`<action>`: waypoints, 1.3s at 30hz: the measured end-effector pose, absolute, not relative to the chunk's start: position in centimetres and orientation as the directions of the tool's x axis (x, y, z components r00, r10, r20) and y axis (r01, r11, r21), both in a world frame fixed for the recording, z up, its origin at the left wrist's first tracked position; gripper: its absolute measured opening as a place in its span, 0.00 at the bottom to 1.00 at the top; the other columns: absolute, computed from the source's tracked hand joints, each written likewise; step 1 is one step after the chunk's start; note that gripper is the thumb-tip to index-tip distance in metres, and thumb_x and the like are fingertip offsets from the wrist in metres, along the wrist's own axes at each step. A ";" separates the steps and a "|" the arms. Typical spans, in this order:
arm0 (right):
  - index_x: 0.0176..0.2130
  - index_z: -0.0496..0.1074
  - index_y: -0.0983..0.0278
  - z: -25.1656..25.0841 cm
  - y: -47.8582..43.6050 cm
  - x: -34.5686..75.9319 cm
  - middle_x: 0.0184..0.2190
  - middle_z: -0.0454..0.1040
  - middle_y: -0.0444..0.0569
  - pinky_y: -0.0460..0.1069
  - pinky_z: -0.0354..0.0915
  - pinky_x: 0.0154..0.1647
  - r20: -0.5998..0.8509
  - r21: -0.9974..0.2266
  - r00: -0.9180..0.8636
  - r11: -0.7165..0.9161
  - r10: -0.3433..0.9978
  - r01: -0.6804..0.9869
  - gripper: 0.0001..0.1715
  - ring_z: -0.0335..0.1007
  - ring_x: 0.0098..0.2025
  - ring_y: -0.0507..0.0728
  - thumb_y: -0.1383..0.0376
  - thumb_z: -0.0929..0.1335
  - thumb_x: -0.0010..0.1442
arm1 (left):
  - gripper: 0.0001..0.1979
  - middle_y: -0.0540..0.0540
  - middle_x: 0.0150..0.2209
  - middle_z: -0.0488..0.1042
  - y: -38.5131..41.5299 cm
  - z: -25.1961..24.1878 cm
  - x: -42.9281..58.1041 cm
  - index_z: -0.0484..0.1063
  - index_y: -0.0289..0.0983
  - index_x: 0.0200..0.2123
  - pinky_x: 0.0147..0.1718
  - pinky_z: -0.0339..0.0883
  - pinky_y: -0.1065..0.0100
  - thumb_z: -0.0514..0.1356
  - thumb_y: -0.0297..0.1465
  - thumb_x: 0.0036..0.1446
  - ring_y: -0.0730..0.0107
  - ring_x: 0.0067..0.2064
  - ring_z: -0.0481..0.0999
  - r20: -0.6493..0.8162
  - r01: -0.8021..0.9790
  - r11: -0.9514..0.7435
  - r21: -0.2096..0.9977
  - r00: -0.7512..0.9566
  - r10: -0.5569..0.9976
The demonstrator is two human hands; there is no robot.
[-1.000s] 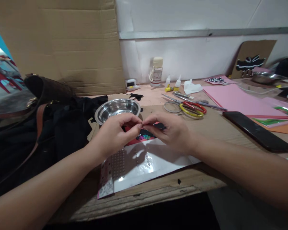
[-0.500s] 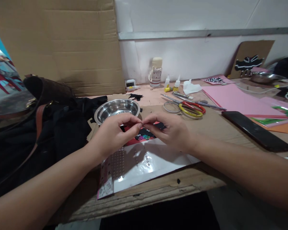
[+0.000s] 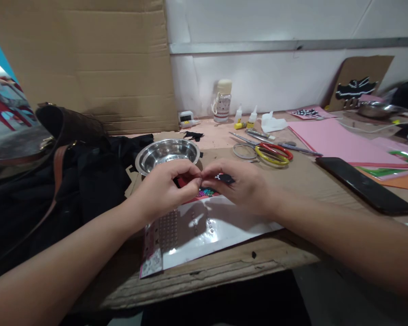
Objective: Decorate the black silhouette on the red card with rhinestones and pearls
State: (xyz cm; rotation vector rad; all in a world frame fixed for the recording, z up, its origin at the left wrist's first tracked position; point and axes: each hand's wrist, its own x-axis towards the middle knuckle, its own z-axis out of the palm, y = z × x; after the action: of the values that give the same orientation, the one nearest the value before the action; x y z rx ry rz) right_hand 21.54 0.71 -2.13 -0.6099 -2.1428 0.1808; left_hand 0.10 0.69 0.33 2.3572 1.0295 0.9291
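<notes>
My left hand (image 3: 172, 183) and my right hand (image 3: 240, 183) meet fingertip to fingertip over the table, each closed in a pinch. Whatever lies between the fingertips is too small to make out. Beneath them, partly covered, is a red sheet with a black shape (image 3: 226, 178) carrying white dots. Small purple and teal beads (image 3: 206, 193) show just below my fingers. Nearer to me lies a white sheet of stick-on pearls (image 3: 170, 231), with rows of pearls at its left and a few loose rows in the middle.
Behind my left hand stands a steel bowl (image 3: 168, 151). Scissors (image 3: 272, 154), glue bottles (image 3: 251, 118) and a drinking bottle (image 3: 222, 102) are farther back. To the right lie a black phone (image 3: 363, 185) and pink paper (image 3: 343, 140); a dark bag (image 3: 71, 127) is at left.
Both hands keep their pinch at nearly the same place, tilted slightly. The view has shifted a little, and less of the black shape shows between my hands.
</notes>
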 end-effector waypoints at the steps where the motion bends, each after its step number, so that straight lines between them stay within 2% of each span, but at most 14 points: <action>1: 0.44 0.76 0.65 -2.1 0.7 21.5 0.38 0.84 0.45 0.44 0.70 0.39 0.720 -0.349 -0.490 0.867 0.491 0.356 0.05 0.79 0.37 0.50 0.70 0.72 0.66 | 0.08 0.50 0.28 0.76 0.6 0.3 0.1 0.76 0.37 0.29 0.32 0.65 0.68 0.59 0.31 0.58 0.70 0.32 0.73 0.422 0.479 -0.651 0.589 0.505 0.753; 8: 0.43 0.75 0.64 -2.3 0.7 21.3 0.38 0.83 0.45 0.45 0.71 0.39 0.758 -0.351 -0.458 0.882 0.465 0.316 0.04 0.78 0.37 0.51 0.70 0.69 0.67 | 0.07 0.50 0.30 0.77 0.6 0.3 0.3 0.77 0.37 0.32 0.34 0.66 0.66 0.59 0.29 0.60 0.69 0.33 0.75 0.438 0.437 -0.637 0.635 0.475 0.763; 13: 0.43 0.75 0.65 -2.1 0.4 21.4 0.35 0.82 0.45 0.43 0.70 0.35 0.762 -0.369 -0.425 0.866 0.490 0.337 0.03 0.77 0.34 0.49 0.69 0.70 0.67 | 0.06 0.51 0.33 0.78 0.3 0.4 0.1 0.78 0.38 0.36 0.36 0.67 0.68 0.60 0.30 0.64 0.71 0.35 0.76 0.495 0.432 -0.681 0.591 0.472 0.729; 22: 0.43 0.76 0.64 -2.2 0.6 21.4 0.38 0.83 0.47 0.46 0.69 0.38 0.746 -0.341 -0.453 0.864 0.488 0.370 0.06 0.77 0.36 0.51 0.71 0.68 0.67 | 0.07 0.51 0.29 0.77 0.3 0.6 0.3 0.76 0.38 0.32 0.33 0.65 0.69 0.60 0.30 0.62 0.71 0.32 0.74 0.487 0.497 -0.687 0.531 0.485 0.727; 27: 0.42 0.75 0.64 -2.2 0.7 21.3 0.36 0.82 0.46 0.45 0.67 0.36 0.714 -0.353 -0.473 0.849 0.516 0.394 0.06 0.75 0.34 0.51 0.71 0.68 0.64 | 0.08 0.50 0.29 0.77 0.5 0.5 0.2 0.76 0.38 0.31 0.33 0.65 0.69 0.59 0.30 0.61 0.71 0.32 0.74 0.469 0.495 -0.688 0.530 0.505 0.724; 32: 0.41 0.74 0.65 -2.2 0.7 21.4 0.32 0.80 0.45 0.45 0.65 0.35 0.719 -0.299 -0.500 0.864 0.483 0.405 0.06 0.74 0.32 0.51 0.70 0.67 0.63 | 0.08 0.51 0.28 0.76 0.2 0.6 0.3 0.75 0.38 0.29 0.33 0.65 0.68 0.59 0.30 0.59 0.70 0.31 0.73 0.457 0.502 -0.686 0.527 0.513 0.727; 34: 0.41 0.74 0.65 -2.3 0.8 21.6 0.32 0.80 0.45 0.45 0.65 0.34 0.702 -0.325 -0.499 0.852 0.508 0.410 0.06 0.73 0.32 0.51 0.69 0.67 0.63 | 0.07 0.51 0.28 0.76 0.3 0.7 0.1 0.75 0.38 0.29 0.33 0.65 0.68 0.59 0.29 0.59 0.70 0.31 0.73 0.456 0.507 -0.676 0.535 0.499 0.736; 36: 0.41 0.74 0.64 -2.3 1.2 21.7 0.33 0.80 0.44 0.45 0.65 0.34 0.681 -0.374 -0.477 0.824 0.556 0.425 0.06 0.73 0.32 0.50 0.69 0.67 0.63 | 0.07 0.51 0.30 0.78 0.9 0.9 -0.5 0.76 0.39 0.31 0.36 0.67 0.67 0.59 0.30 0.60 0.69 0.34 0.75 0.457 0.526 -0.646 0.553 0.457 0.763; 39: 0.41 0.74 0.64 -2.3 1.7 22.0 0.34 0.80 0.44 0.45 0.65 0.35 0.676 -0.421 -0.421 0.786 0.605 0.453 0.05 0.74 0.32 0.50 0.68 0.68 0.63 | 0.11 0.47 0.40 0.82 2.5 1.0 -2.0 0.80 0.40 0.39 0.44 0.69 0.64 0.58 0.37 0.65 0.62 0.42 0.78 0.474 0.601 -0.593 0.536 0.367 0.801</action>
State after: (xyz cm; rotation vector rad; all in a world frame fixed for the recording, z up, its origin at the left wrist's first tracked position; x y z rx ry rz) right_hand 21.96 1.72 -2.32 -0.7850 -2.0858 0.2158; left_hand -1.99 2.52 1.02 2.3586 1.2440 1.0508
